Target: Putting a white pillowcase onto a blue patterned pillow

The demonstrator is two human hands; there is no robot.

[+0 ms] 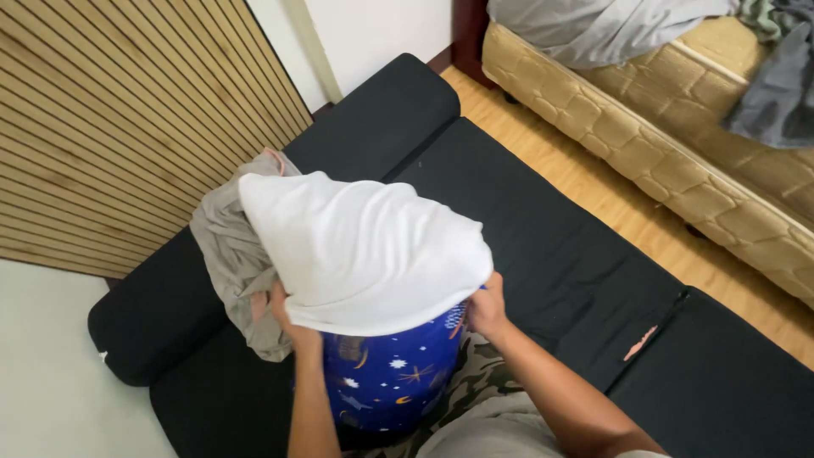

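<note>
Over our lap, our left hand (284,312) and right hand (486,309) clamp the white cloth (365,250) over the blue starry fabric (386,377); loosened fingers could drop it onto the black mattress (543,229).

The room is evenly and softly lit, bright enough that colours read true. The white cloth (365,250) is the brightest area and nearly washes out, with only faint folds showing. The black sofa mattress (526,220) soaks up light and shows little surface detail. Shadows are soft and shallow, gathering under the cloth and along the bed mattress (678,161). Focus is fairly sharp overall, with straight lines bowing slightly towards the frame edges.
</note>
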